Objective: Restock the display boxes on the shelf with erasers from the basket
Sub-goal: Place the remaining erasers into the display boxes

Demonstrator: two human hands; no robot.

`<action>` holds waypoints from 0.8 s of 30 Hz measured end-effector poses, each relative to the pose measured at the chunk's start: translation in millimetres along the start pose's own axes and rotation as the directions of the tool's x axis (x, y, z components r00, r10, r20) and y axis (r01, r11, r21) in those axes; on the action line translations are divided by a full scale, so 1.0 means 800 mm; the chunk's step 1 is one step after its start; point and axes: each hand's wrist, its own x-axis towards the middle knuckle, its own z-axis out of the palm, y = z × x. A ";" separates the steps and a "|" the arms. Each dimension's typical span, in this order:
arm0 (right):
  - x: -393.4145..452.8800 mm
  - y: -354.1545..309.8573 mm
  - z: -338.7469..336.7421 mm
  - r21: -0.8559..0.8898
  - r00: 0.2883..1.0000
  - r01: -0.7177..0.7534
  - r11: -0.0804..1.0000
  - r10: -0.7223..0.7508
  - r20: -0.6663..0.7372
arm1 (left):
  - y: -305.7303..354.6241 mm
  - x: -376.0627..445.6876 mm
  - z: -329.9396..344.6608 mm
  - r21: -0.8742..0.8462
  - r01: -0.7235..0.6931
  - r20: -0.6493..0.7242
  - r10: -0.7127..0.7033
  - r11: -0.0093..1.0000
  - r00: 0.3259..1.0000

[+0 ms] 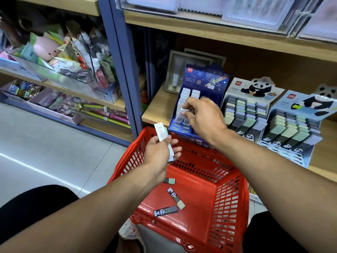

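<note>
From the head camera, the right hand [204, 117] is reaching to the blue display box [198, 105] on the shelf [156, 108]. Its fingers [187, 106] are pinching a white eraser [180, 112] and seem to be pushing it into a slot. The left hand [160, 152] is waiting over the red basket [229, 194], its fingers gripping more white erasers [164, 139], likely so the next one is ready. Three panda erasers [173, 199] are lying in the basket, near the person. Two panda display boxes [269, 115] are standing to the right, looking quite full.
</note>
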 end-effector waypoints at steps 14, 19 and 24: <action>0.004 -0.002 -0.004 -0.403 0.986 0.164 0.900 -0.140 0.089 | -0.001 -0.005 -0.001 0.111 -0.104 0.066 0.097 0.988 0.993; -0.002 -0.017 -0.017 0.023 0.973 0.139 0.990 -0.141 0.180 | 0.002 -0.009 0.000 0.134 -0.109 0.089 0.098 0.985 0.991; 0.002 -0.009 -0.028 0.296 0.921 -0.067 0.953 -0.055 0.386 | 0.007 -0.014 0.005 0.144 -0.110 0.099 0.097 0.983 0.990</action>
